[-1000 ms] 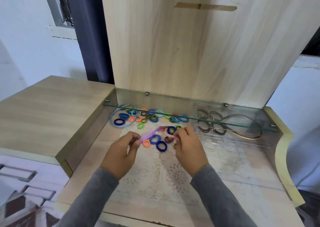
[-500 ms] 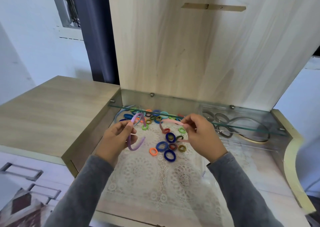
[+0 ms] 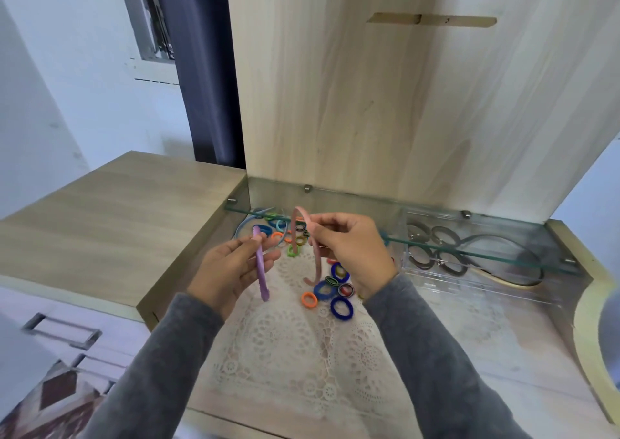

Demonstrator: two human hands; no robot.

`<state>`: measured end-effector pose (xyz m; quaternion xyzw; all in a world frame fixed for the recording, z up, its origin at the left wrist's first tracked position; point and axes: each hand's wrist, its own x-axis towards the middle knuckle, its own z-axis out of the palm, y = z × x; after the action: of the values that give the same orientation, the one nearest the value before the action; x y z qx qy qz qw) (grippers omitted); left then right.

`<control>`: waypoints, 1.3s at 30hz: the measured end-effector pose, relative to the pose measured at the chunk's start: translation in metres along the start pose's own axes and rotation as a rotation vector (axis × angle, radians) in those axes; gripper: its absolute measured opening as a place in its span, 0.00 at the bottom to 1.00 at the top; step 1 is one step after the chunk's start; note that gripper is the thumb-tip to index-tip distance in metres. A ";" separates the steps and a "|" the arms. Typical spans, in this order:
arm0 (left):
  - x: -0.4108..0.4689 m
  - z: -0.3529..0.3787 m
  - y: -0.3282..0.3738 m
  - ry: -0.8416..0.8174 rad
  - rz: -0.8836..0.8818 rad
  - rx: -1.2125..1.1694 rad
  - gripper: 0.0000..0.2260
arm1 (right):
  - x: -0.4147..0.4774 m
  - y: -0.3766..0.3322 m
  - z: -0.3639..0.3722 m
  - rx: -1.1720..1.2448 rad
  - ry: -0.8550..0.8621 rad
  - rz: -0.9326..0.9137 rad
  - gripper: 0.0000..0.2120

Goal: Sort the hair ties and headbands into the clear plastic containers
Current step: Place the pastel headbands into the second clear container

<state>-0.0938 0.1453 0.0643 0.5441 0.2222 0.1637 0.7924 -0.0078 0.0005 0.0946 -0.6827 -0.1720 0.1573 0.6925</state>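
Note:
My left hand (image 3: pixel 231 267) holds a purple headband (image 3: pixel 261 267) upright above the lace mat (image 3: pixel 302 344). My right hand (image 3: pixel 352 250) pinches a pink headband (image 3: pixel 315 264) at its top, its ends hanging down. Between and below the hands lie several coloured hair ties (image 3: pixel 335 291): blue, orange, red, green. More ties (image 3: pixel 278 227) and a blue headband (image 3: pixel 243 230) sit under the glass shelf at the back left. A clear plastic container (image 3: pixel 476 284) at the right holds dark hair ties (image 3: pixel 436 247) and dark and cream headbands (image 3: pixel 516 267).
A glass shelf (image 3: pixel 503 254) runs across the back of the recess, over the container. A tall wooden panel (image 3: pixel 402 103) rises behind it. A raised wooden top (image 3: pixel 110 223) lies to the left. A curved desk edge (image 3: pixel 590 321) bounds the right.
The two headbands were held together low over the ties; they have come apart. Both hands have risen, the left with the purple one, the right with the pink one.

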 end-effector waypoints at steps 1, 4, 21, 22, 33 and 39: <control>0.000 0.000 0.001 0.001 0.002 0.004 0.09 | 0.003 0.000 0.005 0.029 -0.023 0.030 0.05; 0.000 -0.003 0.005 0.008 -0.014 0.018 0.09 | 0.008 0.002 0.022 0.091 -0.089 0.084 0.06; 0.001 -0.012 0.013 -0.018 -0.102 0.124 0.11 | 0.012 0.029 0.062 0.112 -0.092 0.059 0.06; 0.002 -0.013 0.013 -0.017 -0.106 0.125 0.12 | 0.011 0.030 0.062 0.106 -0.094 0.057 0.06; 0.004 -0.020 0.015 -0.009 -0.116 0.049 0.12 | 0.026 0.039 0.058 -0.116 -0.057 -0.076 0.05; 0.003 -0.032 0.017 0.003 -0.105 0.035 0.07 | 0.064 0.084 0.055 -0.527 -0.002 -0.126 0.09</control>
<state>-0.1087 0.1784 0.0701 0.5453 0.2543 0.1188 0.7899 0.0252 0.0803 0.0126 -0.8273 -0.2496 0.0644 0.4991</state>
